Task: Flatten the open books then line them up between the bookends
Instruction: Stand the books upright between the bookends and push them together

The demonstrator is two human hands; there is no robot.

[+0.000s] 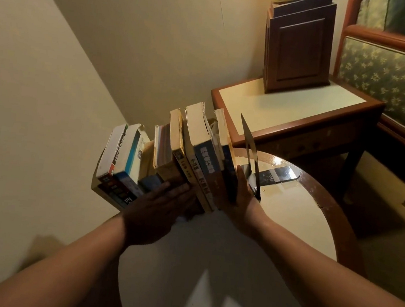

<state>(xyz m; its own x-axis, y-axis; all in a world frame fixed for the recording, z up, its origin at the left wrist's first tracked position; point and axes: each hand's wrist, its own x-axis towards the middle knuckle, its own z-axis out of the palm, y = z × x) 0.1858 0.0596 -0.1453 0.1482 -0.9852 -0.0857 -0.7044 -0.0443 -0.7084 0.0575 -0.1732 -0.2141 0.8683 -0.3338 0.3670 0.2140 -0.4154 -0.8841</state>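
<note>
Several paperbacks stand upright in a row, spines toward me, at the far left edge of a round table. They lean slightly and fan apart at the top. My left hand lies with straight fingers across the lower spines of the middle books. My right hand presses flat against the cover of the rightmost dark book. Just right of that hand stands a black metal bookend, its base pointing away to the right. A white book ends the row on the left. No second bookend shows.
A square wooden side table stands behind the round table, carrying a dark wooden lamp base. A green patterned armchair fills the right. A cream wall runs close behind the books on the left.
</note>
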